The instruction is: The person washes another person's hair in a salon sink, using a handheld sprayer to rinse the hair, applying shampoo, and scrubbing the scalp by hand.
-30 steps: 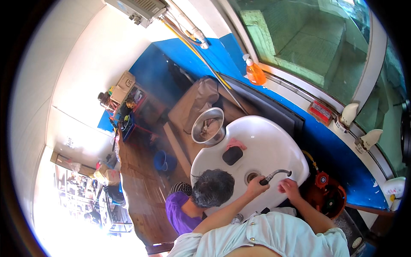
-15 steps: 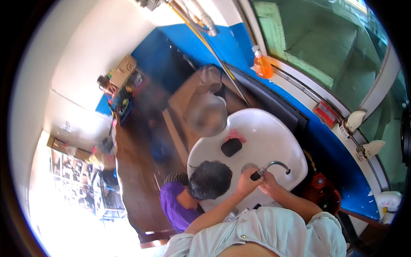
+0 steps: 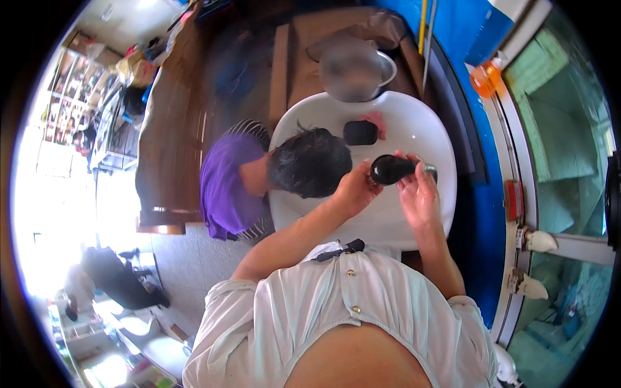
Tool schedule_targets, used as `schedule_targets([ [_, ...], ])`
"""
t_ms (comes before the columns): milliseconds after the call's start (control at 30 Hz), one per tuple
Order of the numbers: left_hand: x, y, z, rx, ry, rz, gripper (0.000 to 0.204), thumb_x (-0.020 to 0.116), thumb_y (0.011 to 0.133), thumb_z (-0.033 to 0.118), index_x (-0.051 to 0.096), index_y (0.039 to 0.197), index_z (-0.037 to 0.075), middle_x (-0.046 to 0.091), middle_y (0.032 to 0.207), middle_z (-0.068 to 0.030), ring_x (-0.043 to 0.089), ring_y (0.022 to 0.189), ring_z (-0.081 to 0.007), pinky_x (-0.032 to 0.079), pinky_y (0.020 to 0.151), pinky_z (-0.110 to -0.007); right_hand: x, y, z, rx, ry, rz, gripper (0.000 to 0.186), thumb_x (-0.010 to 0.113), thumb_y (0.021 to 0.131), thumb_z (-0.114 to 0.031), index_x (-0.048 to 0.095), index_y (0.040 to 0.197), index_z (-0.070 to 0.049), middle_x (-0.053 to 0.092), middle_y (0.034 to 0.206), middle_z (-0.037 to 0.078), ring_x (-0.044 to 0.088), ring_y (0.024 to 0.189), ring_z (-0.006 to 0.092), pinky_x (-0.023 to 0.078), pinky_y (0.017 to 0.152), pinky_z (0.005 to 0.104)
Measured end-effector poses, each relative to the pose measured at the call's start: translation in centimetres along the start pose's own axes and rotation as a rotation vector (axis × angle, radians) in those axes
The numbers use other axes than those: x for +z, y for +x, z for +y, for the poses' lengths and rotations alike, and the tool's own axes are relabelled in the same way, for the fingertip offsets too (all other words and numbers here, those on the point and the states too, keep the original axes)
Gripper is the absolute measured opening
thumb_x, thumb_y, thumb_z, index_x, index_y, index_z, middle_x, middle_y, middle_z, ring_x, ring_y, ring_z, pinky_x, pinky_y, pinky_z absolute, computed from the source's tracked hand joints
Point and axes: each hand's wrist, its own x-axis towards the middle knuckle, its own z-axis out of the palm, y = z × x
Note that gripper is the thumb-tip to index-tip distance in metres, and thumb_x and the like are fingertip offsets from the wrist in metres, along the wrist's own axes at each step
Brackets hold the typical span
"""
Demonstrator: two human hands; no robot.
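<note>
A person in purple bends over a white wash basin, dark wet hair inside it. My right hand grips a black shower head with a metal hose near the hair. My left hand is at the spray face, fingers loosely curved and apart; whether they touch it is unclear. Near the basin's back lie a black oval pad and a pink cloth.
A blurred metal bowl stands behind the basin. At right are an orange pump bottle, a red box and a window. A wooden panel and dark chair are left.
The view has swung round. The shower head has passed from my left hand into my right and now points left toward the hair; my left hand has loosened beside its face.
</note>
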Motion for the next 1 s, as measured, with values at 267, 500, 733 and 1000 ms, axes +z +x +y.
schedule_targets([
  [267, 0.4, -0.6, 4.2, -0.070, -0.004, -0.011, 0.018, 0.056, 0.088, 0.034, 0.061, 0.092, 0.018, 0.057, 0.074, 0.0056, 0.054, 0.058, -0.0102, 0.041, 0.048, -0.023, 5.5, 3.9, 1.9, 0.067, -0.238, -0.316, 0.027, 0.052, 0.093, -0.024, 0.057, 0.110, -0.003, 0.062, 0.109, 0.016, 0.055, 0.110, 0.0258, 0.040, 0.098, 0.0392],
  [500, 2.0, -5.1, 8.8, 0.093, 0.070, -0.135, 0.047, 0.048, 0.092, 0.047, 0.052, 0.121, 0.011, 0.059, 0.109, -0.0041, 0.055, 0.105, -0.0171, 0.049, 0.085, -0.034, 6.0, 6.0, 2.9, -0.079, -0.524, -0.335, 0.022, 0.054, 0.091, -0.018, 0.057, 0.106, -0.002, 0.062, 0.106, 0.017, 0.056, 0.106, 0.0245, 0.035, 0.101, 0.0381],
  [733, 2.2, -6.9, 10.5, 0.874, 1.293, 0.263, 0.041, 0.074, 0.061, 0.013, 0.058, 0.097, 0.003, 0.057, 0.092, -0.0150, 0.057, 0.087, -0.0330, 0.047, 0.079, -0.038, 6.4, 7.3, 4.5, 0.030, -0.482, -0.681, 0.061, 0.047, 0.084, -0.008, 0.025, 0.141, 0.000, 0.026, 0.147, 0.015, 0.025, 0.136, 0.0249, 0.019, 0.112, 0.0392],
  [1000, 3.5, -6.5, 9.5, 1.267, 1.452, 0.215, 0.039, 0.076, 0.052, 0.009, 0.060, 0.087, 0.006, 0.052, 0.098, -0.0093, 0.051, 0.096, -0.0305, 0.043, 0.084, -0.038, 1.0, 12.7, 10.6, 0.485, -0.030, 0.166, 0.036, 0.054, 0.079, -0.016, 0.051, 0.113, -0.005, 0.054, 0.116, 0.013, 0.050, 0.111, 0.0244, 0.039, 0.096, 0.0385],
])
